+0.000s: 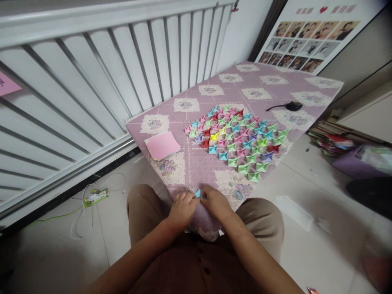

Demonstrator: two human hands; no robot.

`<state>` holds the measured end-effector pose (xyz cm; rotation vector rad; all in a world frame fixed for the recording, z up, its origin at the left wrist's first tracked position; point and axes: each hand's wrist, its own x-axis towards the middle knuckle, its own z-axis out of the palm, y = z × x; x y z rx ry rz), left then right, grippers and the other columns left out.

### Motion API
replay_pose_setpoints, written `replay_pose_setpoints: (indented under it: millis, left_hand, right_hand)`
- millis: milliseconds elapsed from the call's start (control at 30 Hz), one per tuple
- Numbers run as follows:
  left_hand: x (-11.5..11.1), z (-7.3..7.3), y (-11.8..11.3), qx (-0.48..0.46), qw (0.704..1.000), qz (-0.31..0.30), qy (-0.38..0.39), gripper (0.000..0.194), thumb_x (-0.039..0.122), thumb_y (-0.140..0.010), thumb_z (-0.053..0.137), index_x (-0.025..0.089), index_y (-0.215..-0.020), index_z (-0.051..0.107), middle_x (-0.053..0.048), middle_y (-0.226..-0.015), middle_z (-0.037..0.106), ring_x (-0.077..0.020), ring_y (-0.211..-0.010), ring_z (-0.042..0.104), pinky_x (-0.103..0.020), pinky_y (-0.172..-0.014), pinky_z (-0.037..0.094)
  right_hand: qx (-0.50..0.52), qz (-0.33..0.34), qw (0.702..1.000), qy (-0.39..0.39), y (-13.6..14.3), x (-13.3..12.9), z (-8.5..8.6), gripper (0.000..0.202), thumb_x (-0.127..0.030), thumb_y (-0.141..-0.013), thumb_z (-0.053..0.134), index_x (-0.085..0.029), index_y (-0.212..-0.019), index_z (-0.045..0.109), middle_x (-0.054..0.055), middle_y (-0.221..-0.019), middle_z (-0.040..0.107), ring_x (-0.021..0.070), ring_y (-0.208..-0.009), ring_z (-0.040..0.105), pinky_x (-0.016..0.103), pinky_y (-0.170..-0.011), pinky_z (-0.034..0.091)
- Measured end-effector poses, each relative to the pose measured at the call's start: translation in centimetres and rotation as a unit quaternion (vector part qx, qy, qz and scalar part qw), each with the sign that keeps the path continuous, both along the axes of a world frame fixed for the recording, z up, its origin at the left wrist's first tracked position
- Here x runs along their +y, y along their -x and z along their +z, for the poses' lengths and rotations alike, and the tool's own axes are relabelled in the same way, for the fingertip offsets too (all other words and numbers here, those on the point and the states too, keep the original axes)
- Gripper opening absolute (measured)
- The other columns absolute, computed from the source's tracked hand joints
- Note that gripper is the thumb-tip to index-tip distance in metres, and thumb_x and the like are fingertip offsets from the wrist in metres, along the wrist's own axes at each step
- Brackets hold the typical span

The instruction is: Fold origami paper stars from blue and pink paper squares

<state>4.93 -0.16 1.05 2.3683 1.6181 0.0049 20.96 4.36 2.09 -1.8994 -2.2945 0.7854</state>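
Between my two hands, at the near edge of the table, is a small light-blue piece of folded paper (198, 193). My left hand (183, 208) has its fingers closed at the paper's left side; they are slightly blurred. On the other side, my right hand (214, 201) pinches the paper with thumb and fingers. Farther up the table, several folded paper pieces (235, 139) with pointed corners stand in slanting rows, in green, blue, pink, red, yellow and purple. A stack of pink square paper (163, 145) lies to the left of them.
A purple flowered cloth covers the table (196, 163). Behind it is a white radiator (147, 61). A black object with a thin cord (294, 106) lies at the right. On the floor are a power strip (96, 197) with cables and a purple bin (352, 165).
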Motion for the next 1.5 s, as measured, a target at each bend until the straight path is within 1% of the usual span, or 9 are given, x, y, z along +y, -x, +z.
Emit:
replay_pose_setpoints:
  millis: [100, 233, 367, 500, 733, 933, 1133, 1333, 1500]
  left_hand:
    - [-1.7, -1.3, -0.4, -0.005, 0.998, -0.030, -0.055, 0.035, 0.024, -0.096, 0.038, 0.021, -0.129, 0.047, -0.008, -0.120, 0.056, -0.0226, -0.105, 0.050, -0.036, -0.090, 0.037]
    - [-2.5, -2.2, -0.1, -0.009, 0.994, -0.050, -0.095, 0.040, 0.023, -0.096, 0.036, 0.020, -0.136, 0.041, -0.010, -0.126, 0.053, -0.0237, -0.113, 0.046, -0.038, -0.091, 0.036]
    - [-2.4, -2.0, 0.1, -0.007, 0.993, -0.068, -0.096, 0.041, 0.025, -0.095, 0.036, 0.021, -0.136, 0.040, -0.010, -0.127, 0.052, -0.0249, -0.113, 0.045, -0.040, -0.090, 0.035]
    - [-2.1, -1.6, 0.0, -0.003, 0.995, -0.067, -0.079, 0.042, 0.027, -0.093, 0.040, 0.022, -0.135, 0.041, -0.011, -0.126, 0.052, -0.0265, -0.113, 0.044, -0.042, -0.089, 0.035]
    - [-1.8, -0.9, -0.5, 0.006, 0.996, -0.057, -0.067, 0.038, 0.027, -0.094, 0.038, 0.022, -0.131, 0.044, -0.011, -0.120, 0.053, -0.0254, -0.108, 0.046, -0.042, -0.085, 0.035]
    - [-1.8, -0.9, -0.6, 0.010, 0.997, -0.044, -0.068, 0.038, 0.025, -0.093, 0.039, 0.023, -0.130, 0.045, -0.010, -0.118, 0.054, -0.0241, -0.105, 0.047, -0.040, -0.086, 0.035]
    - [-1.9, -0.8, -0.4, 0.001, 0.997, -0.046, -0.060, 0.040, 0.026, -0.093, 0.039, 0.023, -0.133, 0.044, -0.010, -0.118, 0.054, -0.0236, -0.105, 0.046, -0.039, -0.086, 0.034]
    - [-2.1, -0.9, -0.3, 0.000, 0.997, -0.045, -0.060, 0.041, 0.024, -0.093, 0.040, 0.025, -0.134, 0.044, -0.010, -0.121, 0.052, -0.0239, -0.108, 0.045, -0.040, -0.089, 0.033]
    - [-2.3, -0.6, -0.4, 0.008, 0.997, -0.049, -0.060, 0.044, 0.022, -0.091, 0.043, 0.027, -0.134, 0.043, -0.009, -0.121, 0.050, -0.0243, -0.109, 0.043, -0.041, -0.090, 0.032]
  right_hand:
    - [-0.004, -0.003, 1.000, 0.007, 0.0, 0.2, 0.0, 0.008, -0.028, -0.078, 0.062, -0.021, -0.081, 0.060, 0.001, -0.078, 0.064, 0.0150, -0.072, 0.056, 0.025, -0.062, 0.032]
    - [-0.018, -0.009, 0.999, 0.025, -0.1, 0.8, -0.3, 0.010, -0.032, -0.077, 0.064, -0.022, -0.078, 0.062, 0.000, -0.074, 0.064, 0.0152, -0.069, 0.057, 0.026, -0.059, 0.031]
    - [-0.035, -0.021, 0.998, 0.039, -0.1, 1.6, -0.4, 0.015, -0.038, -0.077, 0.063, -0.023, -0.079, 0.063, 0.000, -0.074, 0.065, 0.0167, -0.069, 0.058, 0.026, -0.058, 0.030]
    - [-0.046, -0.031, 0.997, 0.045, 0.0, 2.3, -0.4, 0.018, -0.042, -0.078, 0.062, -0.024, -0.082, 0.064, 0.002, -0.076, 0.066, 0.0180, -0.071, 0.060, 0.026, -0.059, 0.032]
    - [-0.026, -0.046, 0.999, 0.008, -0.1, 2.6, -0.8, 0.019, -0.040, -0.083, 0.055, -0.022, -0.080, 0.062, 0.003, -0.072, 0.065, 0.0187, -0.069, 0.060, 0.027, -0.059, 0.033]
    - [0.033, -0.042, 0.997, -0.048, -1.5, 0.9, -1.1, 0.016, -0.030, -0.088, 0.046, -0.021, -0.086, 0.058, 0.000, -0.074, 0.064, 0.0136, -0.066, 0.058, 0.023, -0.063, 0.037]
    - [0.015, -0.037, 0.994, -0.097, -1.5, -2.1, -0.5, 0.012, -0.031, -0.082, 0.058, -0.021, -0.075, 0.059, 0.003, -0.083, 0.063, 0.0178, -0.083, 0.056, 0.027, -0.075, 0.036]
    - [-0.031, -0.087, 0.990, -0.110, -2.8, -2.8, -0.3, 0.019, -0.037, -0.080, 0.063, -0.021, -0.072, 0.058, 0.003, -0.082, 0.063, 0.0207, -0.085, 0.054, 0.030, -0.068, 0.029]
    - [-0.041, -0.111, 0.988, -0.099, -3.7, -2.7, -0.6, 0.018, -0.037, -0.079, 0.063, -0.021, -0.071, 0.059, 0.001, -0.081, 0.063, 0.0184, -0.082, 0.055, 0.028, -0.064, 0.025]
